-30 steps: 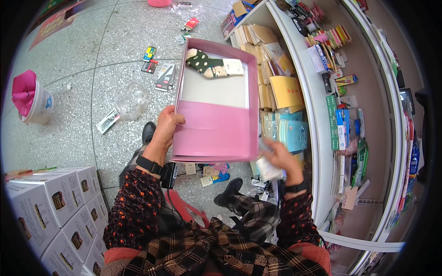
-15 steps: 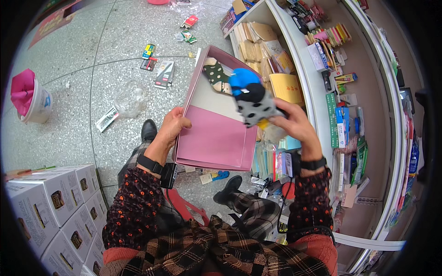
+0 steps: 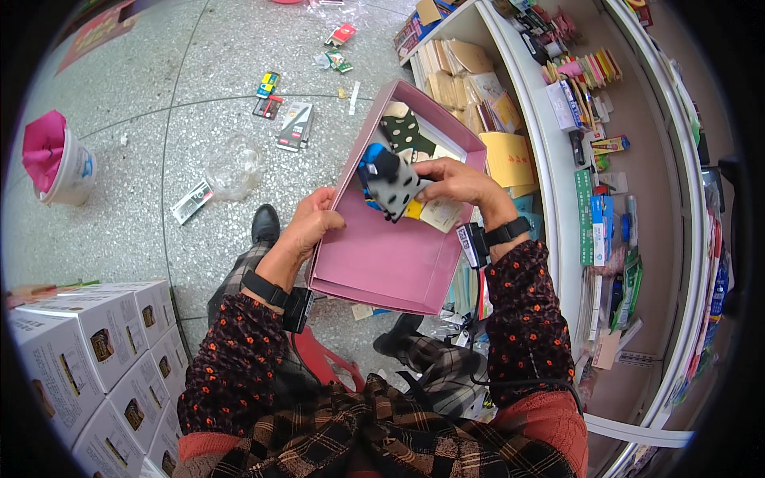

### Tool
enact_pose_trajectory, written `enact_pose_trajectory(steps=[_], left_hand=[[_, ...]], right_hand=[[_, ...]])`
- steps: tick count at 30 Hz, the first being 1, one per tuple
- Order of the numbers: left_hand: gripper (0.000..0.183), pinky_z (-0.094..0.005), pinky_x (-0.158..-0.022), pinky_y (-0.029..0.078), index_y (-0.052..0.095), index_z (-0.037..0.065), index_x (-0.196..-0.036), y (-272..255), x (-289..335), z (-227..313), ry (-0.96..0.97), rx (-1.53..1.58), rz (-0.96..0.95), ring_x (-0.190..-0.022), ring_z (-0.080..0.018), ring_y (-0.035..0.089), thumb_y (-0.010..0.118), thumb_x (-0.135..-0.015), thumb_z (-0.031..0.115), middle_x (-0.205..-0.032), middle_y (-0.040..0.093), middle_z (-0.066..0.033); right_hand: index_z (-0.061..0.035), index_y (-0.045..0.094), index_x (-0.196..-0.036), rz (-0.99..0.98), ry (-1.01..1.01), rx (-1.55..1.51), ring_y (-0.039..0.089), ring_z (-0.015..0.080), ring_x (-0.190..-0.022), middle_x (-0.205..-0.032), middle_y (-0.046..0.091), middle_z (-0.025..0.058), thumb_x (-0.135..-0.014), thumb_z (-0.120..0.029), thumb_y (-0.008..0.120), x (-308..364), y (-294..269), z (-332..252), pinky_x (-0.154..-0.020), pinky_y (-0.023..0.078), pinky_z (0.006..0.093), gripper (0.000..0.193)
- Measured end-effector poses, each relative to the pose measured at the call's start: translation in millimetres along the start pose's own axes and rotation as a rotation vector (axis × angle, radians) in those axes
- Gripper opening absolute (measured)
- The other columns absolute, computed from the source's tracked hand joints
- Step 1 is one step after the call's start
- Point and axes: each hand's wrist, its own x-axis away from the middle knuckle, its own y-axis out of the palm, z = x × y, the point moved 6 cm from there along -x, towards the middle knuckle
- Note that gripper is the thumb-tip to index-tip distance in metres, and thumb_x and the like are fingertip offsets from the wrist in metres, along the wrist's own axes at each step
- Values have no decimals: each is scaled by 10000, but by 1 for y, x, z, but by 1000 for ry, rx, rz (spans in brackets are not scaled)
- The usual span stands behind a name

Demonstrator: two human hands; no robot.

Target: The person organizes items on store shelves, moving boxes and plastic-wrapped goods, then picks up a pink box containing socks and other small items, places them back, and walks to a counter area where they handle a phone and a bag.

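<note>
Sock bundle (image 3: 388, 179) in spotted grey and black, blue at one end and with a pale label (image 3: 441, 215) by the other, pinched between thumb and fingers of the right hand (image 3: 458, 185), inside the open pink box (image 3: 378, 263). Whether touching the base or just above it, impossible to tell. Clasped at the box's left wall by the left hand (image 3: 315, 227), with thumb over the rim and fingers partly hidden outside. To lay down neatly, keep that wall steady and avoid tipping, for fear of sliding. Lower flat beside the dotted green sock (image 3: 406, 131) at the far end, not on top; then loosen gently, without dragging the label or curling the knit. Within the box, pink base toward the body and pale lining beyond, partly covered by the green sock. On the floor to the left, a white bucket (image 3: 80, 182) with pink material (image 3: 45, 143) bulging over the rim; nearer, stacked white cartons (image 3: 119, 338), apparently closed, contents hidden. At right, a white shelf unit (image 3: 555, 239) with paper bundles (image 3: 446, 76) and a yellow booklet (image 3: 508, 155).
</note>
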Motion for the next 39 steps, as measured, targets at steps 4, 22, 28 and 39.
enact_pose_trajectory(steps=[4, 22, 28, 39], left_hand=[[500, -275, -699, 511, 512, -44, -1126, -1, 0, 1, 7, 16, 13, -800, -165, 620, 530, -629, -89, -947, 628, -101], [571, -265, -730, 509, 502, -50, -1194, -3, -5, -6, -9, 43, 33, -810, -171, 628, 534, -626, -88, -969, 629, -100], [581, -271, -746, 525, 505, -49, -1194, 5, -1, -5, -16, 22, -20, -833, -173, 642, 524, -615, -89, -987, 639, -100], [524, -258, -741, 523, 519, -39, -1150, 16, -5, -11, -33, 15, -98, -819, -164, 644, 520, -628, -91, -983, 645, -99]], right_hand=[[16, 629, -1168, 234, 2, 307, 627, 259, -1031, -1114, 665, 183, -772, -264, 686, -7, -7, 3, -906, 467, 330, 488], [45, 652, -1079, 713, -281, 592, 631, 390, -986, -1027, 662, 243, -786, -256, 704, 9, -17, 3, -865, 497, 412, 423], [-27, 607, -1184, 895, -288, 796, 611, 374, -1026, -1092, 639, 214, -804, -241, 707, 11, -47, 0, -880, 485, 428, 448], [-51, 643, -1089, 985, -206, 1116, 597, 369, -939, -985, 646, 157, -744, -142, 702, 21, -52, -8, -816, 480, 452, 361]])
